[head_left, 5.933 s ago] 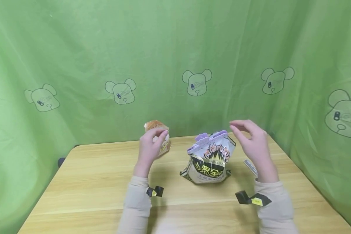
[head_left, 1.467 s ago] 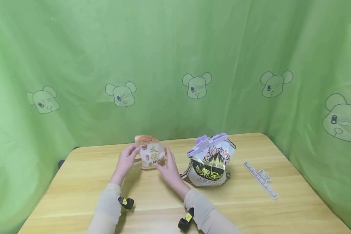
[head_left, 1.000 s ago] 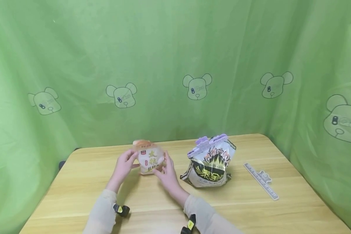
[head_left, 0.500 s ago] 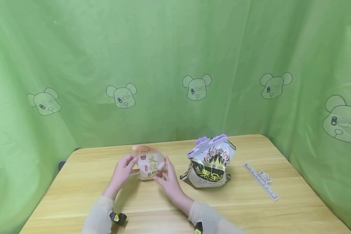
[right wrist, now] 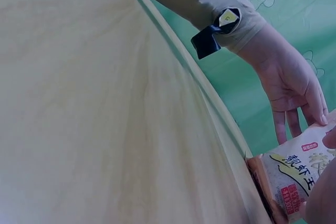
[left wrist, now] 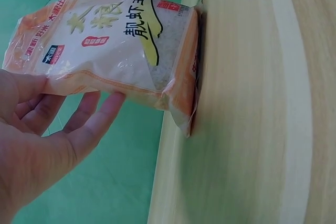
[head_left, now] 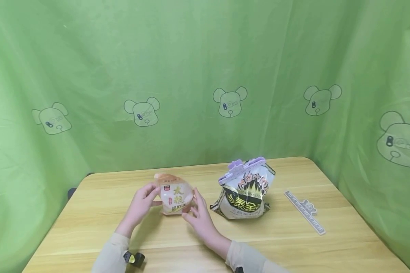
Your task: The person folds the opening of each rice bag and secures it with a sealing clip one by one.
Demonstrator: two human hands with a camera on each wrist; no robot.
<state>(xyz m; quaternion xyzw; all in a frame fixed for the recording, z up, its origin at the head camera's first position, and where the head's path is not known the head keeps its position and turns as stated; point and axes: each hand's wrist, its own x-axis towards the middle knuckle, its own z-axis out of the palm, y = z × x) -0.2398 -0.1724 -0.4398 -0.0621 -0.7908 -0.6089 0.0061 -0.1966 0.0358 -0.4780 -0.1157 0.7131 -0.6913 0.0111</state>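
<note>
A small bag of rice, white and orange with gold lettering, stands upright on the table left of centre. My left hand holds its left edge, thumb in front and fingers behind. On the opposite edge my right hand grips it low down, the thumb toward me. In the left wrist view, grains show through a clear patch of the rice bag and its base meets the tabletop. The right wrist view catches the left hand at the bag's top; part of the right hand covers the bag.
A larger black-and-white bag stands right of centre, its folded top held by a purple sealing clip. Farther right lies a pale grey clip flat on the wooden table. Green curtain surrounds the back and sides.
Both hands have left the area by the clipped bag and taken hold of the rice bag. Over the last second and a half it has come toward me; the larger bag stays put.
</note>
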